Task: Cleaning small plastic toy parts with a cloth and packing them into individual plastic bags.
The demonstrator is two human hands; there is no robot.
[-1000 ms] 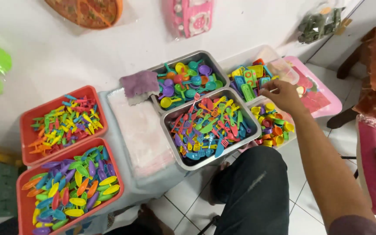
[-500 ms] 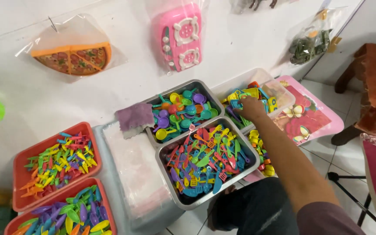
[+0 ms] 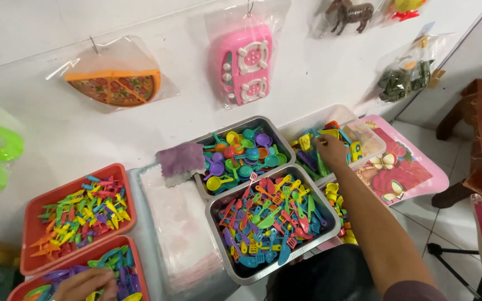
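My right hand (image 3: 331, 149) reaches into a clear plastic tub (image 3: 370, 138) of mixed coloured toy pieces, its fingers curled down among them and the fingertips hidden. My left hand (image 3: 85, 284) shows at the bottom left edge. It rests on the coloured leaf-shaped pieces in the lower red tray (image 3: 139, 262), and its grip is out of sight. Under my right forearm lies a metal tray (image 3: 214, 207) full of small toy spatulas and forks.
A second metal tray (image 3: 235, 127) holds toy pans. An upper red tray (image 3: 33, 207) holds small utensils. Between the trays lie a stack of clear bags (image 3: 179, 223) and a purple cloth (image 3: 181, 159). A pink board (image 3: 405, 175) lies to the right. Bagged toys (image 3: 246, 61) hang on the wall.
The view has tilted up and more wall shows. My right hand has shifted slightly within the clear tub. My left hand has come into view on the lower red tray.
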